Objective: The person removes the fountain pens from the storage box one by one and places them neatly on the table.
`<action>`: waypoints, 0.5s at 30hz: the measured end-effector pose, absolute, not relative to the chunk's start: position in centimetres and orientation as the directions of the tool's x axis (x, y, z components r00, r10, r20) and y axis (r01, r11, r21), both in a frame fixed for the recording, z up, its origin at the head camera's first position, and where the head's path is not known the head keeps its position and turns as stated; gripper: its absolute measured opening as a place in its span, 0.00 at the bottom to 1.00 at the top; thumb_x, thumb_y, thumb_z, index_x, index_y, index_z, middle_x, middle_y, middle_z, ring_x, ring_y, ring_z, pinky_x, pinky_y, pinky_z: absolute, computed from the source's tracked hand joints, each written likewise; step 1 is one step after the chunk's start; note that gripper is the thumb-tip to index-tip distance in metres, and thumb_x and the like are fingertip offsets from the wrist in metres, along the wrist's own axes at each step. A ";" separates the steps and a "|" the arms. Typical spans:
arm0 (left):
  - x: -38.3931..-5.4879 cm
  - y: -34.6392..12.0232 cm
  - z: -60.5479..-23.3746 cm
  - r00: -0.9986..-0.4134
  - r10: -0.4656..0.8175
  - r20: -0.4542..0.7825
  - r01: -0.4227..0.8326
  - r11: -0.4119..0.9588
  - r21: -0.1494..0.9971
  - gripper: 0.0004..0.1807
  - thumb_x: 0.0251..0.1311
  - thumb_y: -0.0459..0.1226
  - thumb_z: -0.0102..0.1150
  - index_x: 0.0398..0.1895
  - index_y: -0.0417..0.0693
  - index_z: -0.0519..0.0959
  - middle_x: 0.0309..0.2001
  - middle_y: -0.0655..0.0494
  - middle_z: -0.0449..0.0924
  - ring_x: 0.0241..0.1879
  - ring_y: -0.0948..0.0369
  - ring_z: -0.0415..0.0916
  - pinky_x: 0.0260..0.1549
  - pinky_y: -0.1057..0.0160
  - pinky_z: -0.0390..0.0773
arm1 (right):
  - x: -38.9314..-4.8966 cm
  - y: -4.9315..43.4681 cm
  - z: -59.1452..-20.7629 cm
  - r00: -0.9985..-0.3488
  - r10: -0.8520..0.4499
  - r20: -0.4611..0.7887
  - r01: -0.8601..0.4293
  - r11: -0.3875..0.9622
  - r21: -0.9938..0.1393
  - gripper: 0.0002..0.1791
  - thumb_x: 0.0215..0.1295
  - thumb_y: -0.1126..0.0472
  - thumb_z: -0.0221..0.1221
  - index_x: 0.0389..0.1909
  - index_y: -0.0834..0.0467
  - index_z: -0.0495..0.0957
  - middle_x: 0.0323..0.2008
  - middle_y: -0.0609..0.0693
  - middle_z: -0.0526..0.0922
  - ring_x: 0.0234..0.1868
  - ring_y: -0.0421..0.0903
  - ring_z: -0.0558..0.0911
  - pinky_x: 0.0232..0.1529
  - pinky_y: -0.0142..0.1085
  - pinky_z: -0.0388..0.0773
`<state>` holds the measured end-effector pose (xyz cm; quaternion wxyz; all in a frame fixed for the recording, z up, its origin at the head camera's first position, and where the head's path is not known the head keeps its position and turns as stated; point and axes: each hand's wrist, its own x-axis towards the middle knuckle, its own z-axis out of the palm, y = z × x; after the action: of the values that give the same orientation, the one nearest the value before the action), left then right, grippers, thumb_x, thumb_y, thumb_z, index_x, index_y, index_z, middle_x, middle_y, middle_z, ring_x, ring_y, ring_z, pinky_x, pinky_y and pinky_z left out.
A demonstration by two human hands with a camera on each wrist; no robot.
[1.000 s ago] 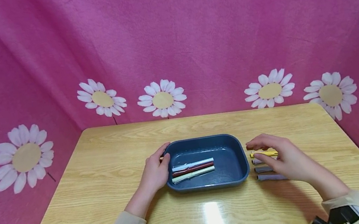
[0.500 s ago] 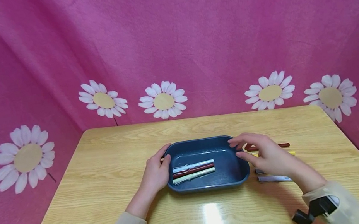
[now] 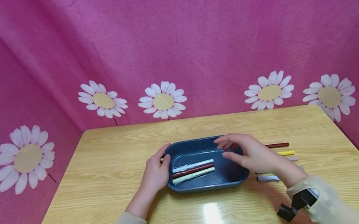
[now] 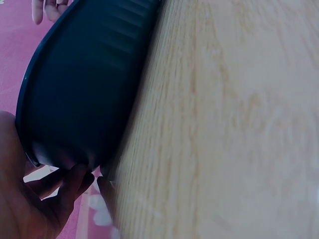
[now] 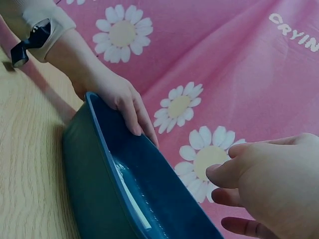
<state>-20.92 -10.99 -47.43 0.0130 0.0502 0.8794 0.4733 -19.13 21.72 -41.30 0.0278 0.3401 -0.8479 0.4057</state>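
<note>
A dark blue rectangular tray stands on the table. My left hand grips its left end, thumb at the rim and fingers against the outer wall in the left wrist view. Inside the tray's left half lie a light blue pen, a dark red pen and a pale green pen, side by side. My right hand hovers over the tray's right end with fingers loosely bent and thumb apart. In the right wrist view nothing shows between the fingers of this right hand.
To the right of the tray several pens lie on the table, partly hidden by my right forearm: a dark red pen, a yellow pen, a lilac pen and others nearer me. A pink flowered cloth hangs behind the table.
My right hand has moved left from above the pens on the table to over the tray's right end, uncovering the right ends of those pens. The left hand and tray stay put.
</note>
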 end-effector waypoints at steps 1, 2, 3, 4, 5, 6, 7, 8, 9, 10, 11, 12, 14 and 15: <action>-21.0 -11.0 -47.4 -0.994 0.102 0.025 0.077 0.547 0.834 0.25 0.83 0.42 0.47 0.80 0.55 0.70 0.71 0.46 0.75 0.66 0.46 0.75 0.67 0.41 0.72 | -19.2 21.5 -41.4 -0.768 -0.557 0.317 -0.596 0.438 -0.673 0.24 0.71 0.69 0.67 0.66 0.53 0.79 0.52 0.42 0.87 0.51 0.51 0.85 0.53 0.50 0.82; -21.0 -11.0 -47.4 -0.995 0.101 0.025 0.077 0.545 0.835 0.25 0.83 0.42 0.47 0.80 0.55 0.70 0.71 0.46 0.74 0.66 0.46 0.75 0.67 0.41 0.71 | -19.4 21.3 -41.5 -0.767 -0.561 0.311 -0.593 0.437 -0.676 0.24 0.71 0.68 0.67 0.67 0.53 0.79 0.52 0.42 0.87 0.51 0.51 0.85 0.53 0.50 0.82; -21.0 -11.0 -47.4 -0.994 0.102 0.025 0.077 0.545 0.835 0.25 0.83 0.42 0.47 0.80 0.55 0.70 0.71 0.46 0.74 0.66 0.46 0.75 0.67 0.41 0.71 | -19.5 21.2 -41.6 -0.768 -0.565 0.303 -0.590 0.436 -0.680 0.24 0.72 0.68 0.67 0.67 0.54 0.79 0.52 0.42 0.87 0.51 0.52 0.85 0.53 0.50 0.81; -21.0 -11.0 -47.4 -0.994 0.103 0.026 0.078 0.544 0.835 0.25 0.83 0.42 0.47 0.80 0.55 0.70 0.72 0.46 0.74 0.67 0.46 0.75 0.67 0.41 0.71 | -19.6 21.0 -41.6 -0.769 -0.567 0.295 -0.585 0.437 -0.683 0.25 0.72 0.68 0.67 0.67 0.54 0.79 0.52 0.42 0.87 0.52 0.52 0.85 0.54 0.50 0.81; -21.0 -11.0 -47.4 -0.994 0.104 0.028 0.080 0.544 0.835 0.25 0.83 0.42 0.47 0.80 0.55 0.70 0.72 0.46 0.74 0.66 0.46 0.75 0.67 0.41 0.71 | -19.7 20.8 -41.7 -0.771 -0.569 0.287 -0.579 0.439 -0.687 0.25 0.72 0.68 0.67 0.67 0.54 0.79 0.52 0.42 0.86 0.52 0.50 0.85 0.54 0.50 0.81; -21.0 -11.0 -47.4 -0.994 0.104 0.027 0.079 0.543 0.836 0.25 0.83 0.42 0.47 0.80 0.55 0.70 0.72 0.46 0.74 0.66 0.46 0.75 0.67 0.41 0.71 | -19.7 20.6 -41.7 -0.772 -0.570 0.279 -0.575 0.441 -0.689 0.25 0.72 0.67 0.67 0.68 0.53 0.79 0.52 0.42 0.86 0.52 0.50 0.85 0.54 0.49 0.81; -21.0 -11.0 -47.4 -0.994 0.104 0.025 0.078 0.542 0.837 0.25 0.83 0.42 0.47 0.80 0.55 0.70 0.72 0.46 0.74 0.66 0.47 0.75 0.68 0.41 0.71 | -19.8 20.4 -41.8 -0.774 -0.573 0.271 -0.570 0.442 -0.692 0.25 0.72 0.67 0.67 0.68 0.53 0.79 0.52 0.42 0.86 0.52 0.49 0.85 0.55 0.49 0.81; -21.0 -11.0 -47.4 -0.994 0.104 0.023 0.076 0.543 0.837 0.25 0.83 0.42 0.47 0.80 0.55 0.70 0.72 0.46 0.74 0.66 0.47 0.75 0.68 0.41 0.71 | -19.9 20.3 -41.9 -0.775 -0.575 0.263 -0.565 0.441 -0.697 0.25 0.72 0.67 0.67 0.68 0.53 0.79 0.52 0.42 0.86 0.52 0.50 0.85 0.55 0.50 0.81; -21.0 -10.9 -47.5 -0.994 0.103 0.021 0.074 0.543 0.836 0.25 0.83 0.42 0.47 0.80 0.55 0.70 0.72 0.46 0.74 0.66 0.47 0.76 0.68 0.42 0.71 | -20.0 20.1 -41.9 -0.776 -0.576 0.257 -0.560 0.442 -0.701 0.25 0.72 0.67 0.67 0.67 0.54 0.79 0.52 0.42 0.86 0.52 0.50 0.85 0.55 0.50 0.81; -21.0 -10.9 -47.5 -0.994 0.103 0.022 0.075 0.544 0.836 0.25 0.83 0.41 0.47 0.80 0.55 0.70 0.71 0.46 0.74 0.66 0.47 0.76 0.67 0.41 0.71 | -20.0 19.9 -41.9 -0.777 -0.578 0.250 -0.555 0.443 -0.704 0.24 0.72 0.67 0.67 0.67 0.55 0.79 0.52 0.42 0.86 0.53 0.50 0.85 0.55 0.50 0.81; -21.0 -10.9 -47.5 -0.994 0.103 0.022 0.075 0.544 0.836 0.25 0.83 0.41 0.47 0.80 0.55 0.70 0.71 0.46 0.75 0.66 0.47 0.76 0.67 0.41 0.71 | -20.1 19.8 -42.0 -0.776 -0.580 0.247 -0.554 0.441 -0.706 0.24 0.72 0.67 0.67 0.67 0.55 0.79 0.52 0.43 0.86 0.53 0.51 0.85 0.55 0.51 0.81; -21.0 -10.9 -47.4 -0.995 0.101 0.021 0.073 0.544 0.836 0.25 0.83 0.42 0.47 0.80 0.55 0.70 0.71 0.46 0.75 0.65 0.47 0.76 0.67 0.42 0.72 | -20.2 19.7 -42.1 -0.772 -0.586 0.248 -0.557 0.436 -0.707 0.24 0.72 0.67 0.67 0.67 0.56 0.79 0.52 0.44 0.87 0.53 0.52 0.85 0.55 0.51 0.81; -21.0 -10.9 -47.4 -0.995 0.101 0.022 0.074 0.545 0.835 0.25 0.83 0.41 0.47 0.80 0.55 0.70 0.70 0.46 0.75 0.65 0.47 0.77 0.67 0.42 0.72 | -20.3 19.4 -42.2 -0.762 -0.597 0.251 -0.566 0.426 -0.706 0.23 0.72 0.68 0.67 0.66 0.59 0.79 0.52 0.46 0.87 0.52 0.53 0.85 0.54 0.52 0.82; -20.9 -10.9 -47.4 -0.995 0.100 0.024 0.075 0.545 0.835 0.25 0.83 0.41 0.47 0.79 0.55 0.70 0.70 0.46 0.76 0.64 0.47 0.77 0.67 0.42 0.72 | -20.5 19.3 -42.3 -0.756 -0.604 0.254 -0.573 0.422 -0.702 0.23 0.72 0.68 0.66 0.66 0.60 0.79 0.52 0.47 0.87 0.52 0.54 0.85 0.53 0.52 0.82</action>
<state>-20.94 -10.91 -47.39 0.0133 0.0498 0.8788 0.4744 -20.46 19.32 -42.32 -0.0186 0.3491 -0.8430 0.4088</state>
